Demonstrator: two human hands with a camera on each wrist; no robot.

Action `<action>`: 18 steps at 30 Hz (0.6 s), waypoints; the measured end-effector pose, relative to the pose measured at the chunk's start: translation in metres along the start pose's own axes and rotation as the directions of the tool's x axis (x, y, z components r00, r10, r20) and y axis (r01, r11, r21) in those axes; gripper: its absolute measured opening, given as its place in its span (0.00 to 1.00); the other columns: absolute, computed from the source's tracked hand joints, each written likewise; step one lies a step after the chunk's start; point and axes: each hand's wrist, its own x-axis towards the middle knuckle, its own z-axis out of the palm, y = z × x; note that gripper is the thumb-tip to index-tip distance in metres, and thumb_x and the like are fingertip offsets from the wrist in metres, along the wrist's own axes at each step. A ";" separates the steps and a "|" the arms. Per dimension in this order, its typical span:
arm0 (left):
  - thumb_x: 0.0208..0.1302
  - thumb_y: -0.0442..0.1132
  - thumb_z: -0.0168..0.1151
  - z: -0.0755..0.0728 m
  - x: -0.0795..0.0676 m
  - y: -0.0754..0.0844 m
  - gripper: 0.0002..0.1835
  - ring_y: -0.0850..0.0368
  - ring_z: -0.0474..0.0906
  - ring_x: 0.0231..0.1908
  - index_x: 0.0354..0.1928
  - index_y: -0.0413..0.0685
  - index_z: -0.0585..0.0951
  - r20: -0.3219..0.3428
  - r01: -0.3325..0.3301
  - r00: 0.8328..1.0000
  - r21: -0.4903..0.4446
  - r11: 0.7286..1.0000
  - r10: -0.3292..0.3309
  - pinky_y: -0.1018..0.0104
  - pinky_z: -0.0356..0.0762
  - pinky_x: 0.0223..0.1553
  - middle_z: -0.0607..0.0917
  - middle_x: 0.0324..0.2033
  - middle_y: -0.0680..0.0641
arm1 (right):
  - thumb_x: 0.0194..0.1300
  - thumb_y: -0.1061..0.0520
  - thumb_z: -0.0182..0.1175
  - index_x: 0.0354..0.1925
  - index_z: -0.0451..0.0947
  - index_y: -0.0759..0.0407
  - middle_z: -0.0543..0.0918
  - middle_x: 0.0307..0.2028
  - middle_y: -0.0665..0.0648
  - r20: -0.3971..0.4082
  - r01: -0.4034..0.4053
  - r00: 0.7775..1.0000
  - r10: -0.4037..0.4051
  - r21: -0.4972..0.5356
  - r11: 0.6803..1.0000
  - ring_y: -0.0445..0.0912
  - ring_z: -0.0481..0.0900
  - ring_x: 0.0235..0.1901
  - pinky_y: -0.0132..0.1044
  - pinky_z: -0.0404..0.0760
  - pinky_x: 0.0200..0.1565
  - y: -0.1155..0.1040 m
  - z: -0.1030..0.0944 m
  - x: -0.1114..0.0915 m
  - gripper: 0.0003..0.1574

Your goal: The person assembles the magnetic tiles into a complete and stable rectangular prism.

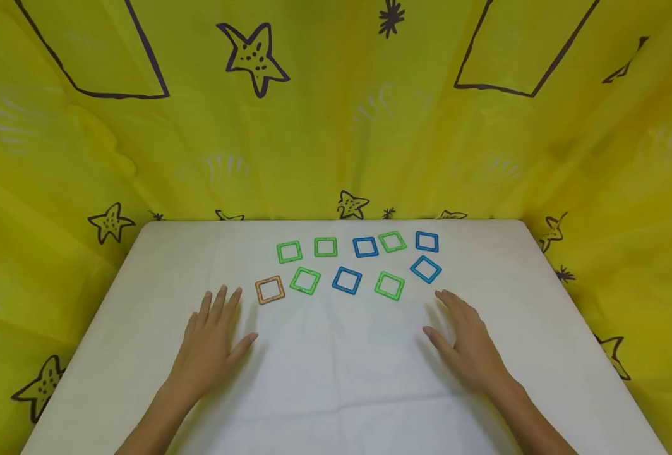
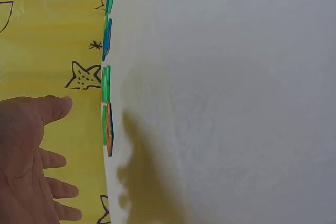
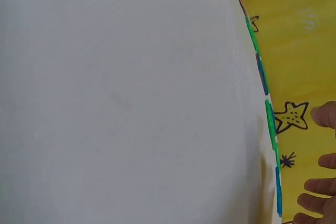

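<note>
Several square frame-shaped tiles lie loosely in two rows on the white table, seen in the head view. An orange tile (image 1: 258,292) is at the near left, with a green tile (image 1: 294,282) beside it. Farther right are a dark blue tile (image 1: 336,279), another green tile (image 1: 379,283) and a lighter blue tile (image 1: 417,262). My left hand (image 1: 208,347) hovers left of the orange tile, fingers spread and nothing held. On the other side, my right hand (image 1: 472,347) is held just nearer than the lighter blue tile, fingers extended and holding nothing. Both hands cast shadows on the cloth.
The white-covered table (image 1: 336,373) has a crease across its near part. A yellow curtain (image 1: 313,145) with dark star drawings hangs behind it and along both sides. In the back row, a green tile (image 1: 326,255) lies left of a blue tile (image 1: 366,255).
</note>
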 end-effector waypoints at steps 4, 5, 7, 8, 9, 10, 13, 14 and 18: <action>0.72 0.51 0.67 0.002 0.009 -0.002 0.43 0.23 0.50 0.76 0.80 0.40 0.61 0.018 -0.015 1.000 -0.032 0.999 0.016 0.23 0.53 0.67 0.60 0.76 0.27 | 0.73 0.47 0.67 0.76 0.67 0.60 0.68 0.73 0.66 0.027 -0.021 0.999 0.021 -0.001 1.000 0.66 0.62 0.73 0.68 0.63 0.67 -0.008 0.003 0.011 0.42; 0.72 0.51 0.67 0.002 0.012 -0.003 0.43 0.22 0.51 0.75 0.80 0.40 0.61 0.020 -0.021 1.000 -0.037 0.999 0.022 0.23 0.54 0.66 0.61 0.76 0.27 | 0.72 0.48 0.68 0.75 0.67 0.61 0.69 0.73 0.66 0.030 -0.021 0.999 0.021 -0.001 1.000 0.66 0.62 0.73 0.68 0.63 0.67 -0.009 0.004 0.013 0.41; 0.72 0.50 0.67 0.003 0.016 -0.003 0.42 0.22 0.52 0.75 0.80 0.40 0.62 0.026 -0.030 0.999 -0.047 0.998 0.031 0.23 0.55 0.66 0.63 0.75 0.26 | 0.72 0.49 0.68 0.74 0.68 0.62 0.69 0.72 0.67 0.030 -0.017 0.999 0.017 0.003 1.000 0.66 0.62 0.72 0.68 0.63 0.67 -0.012 0.006 0.018 0.40; 0.73 0.50 0.67 0.003 0.019 -0.002 0.42 0.22 0.52 0.74 0.79 0.39 0.62 0.031 -0.032 0.999 -0.052 0.998 0.034 0.24 0.56 0.66 0.63 0.75 0.26 | 0.72 0.50 0.68 0.74 0.69 0.62 0.70 0.72 0.67 0.033 -0.018 0.999 0.018 0.005 1.000 0.66 0.62 0.72 0.68 0.63 0.68 -0.013 0.007 0.019 0.39; 0.73 0.49 0.66 0.004 0.021 -0.002 0.41 0.22 0.53 0.74 0.79 0.39 0.62 0.035 -0.035 0.999 -0.053 0.998 0.037 0.24 0.56 0.66 0.64 0.74 0.26 | 0.72 0.51 0.68 0.73 0.69 0.62 0.70 0.72 0.67 0.035 -0.017 0.999 0.016 0.010 1.000 0.66 0.63 0.72 0.67 0.62 0.68 -0.014 0.008 0.021 0.39; 0.73 0.49 0.66 0.004 0.024 -0.002 0.41 0.22 0.53 0.74 0.79 0.39 0.62 0.037 -0.036 0.999 -0.051 0.998 0.038 0.24 0.56 0.66 0.64 0.74 0.26 | 0.72 0.51 0.68 0.73 0.69 0.63 0.70 0.71 0.67 0.040 -0.016 0.999 0.015 0.013 1.000 0.66 0.63 0.72 0.67 0.62 0.68 -0.015 0.010 0.023 0.39; 0.72 0.48 0.67 0.007 0.032 0.000 0.40 0.22 0.55 0.73 0.78 0.38 0.64 0.035 -0.042 0.998 -0.042 0.998 0.043 0.25 0.57 0.66 0.66 0.73 0.26 | 0.71 0.51 0.68 0.73 0.70 0.63 0.70 0.71 0.67 0.049 -0.015 0.999 0.015 0.014 1.000 0.66 0.63 0.72 0.66 0.62 0.69 -0.017 0.013 0.029 0.38; 0.72 0.48 0.67 0.009 0.034 0.001 0.40 0.22 0.55 0.73 0.78 0.38 0.64 0.033 -0.046 0.998 -0.039 0.998 0.047 0.25 0.57 0.66 0.67 0.72 0.27 | 0.71 0.52 0.68 0.73 0.70 0.63 0.70 0.71 0.67 0.052 -0.016 0.999 0.016 0.015 1.000 0.66 0.63 0.72 0.66 0.62 0.69 -0.017 0.014 0.030 0.38; 0.70 0.47 0.69 0.019 0.040 0.007 0.39 0.22 0.57 0.73 0.77 0.38 0.66 0.022 -0.068 0.997 -0.034 0.997 0.069 0.25 0.59 0.66 0.68 0.72 0.28 | 0.71 0.53 0.69 0.72 0.71 0.64 0.71 0.71 0.68 0.062 -0.014 0.998 0.013 0.018 1.000 0.66 0.64 0.72 0.66 0.62 0.69 -0.018 0.017 0.035 0.37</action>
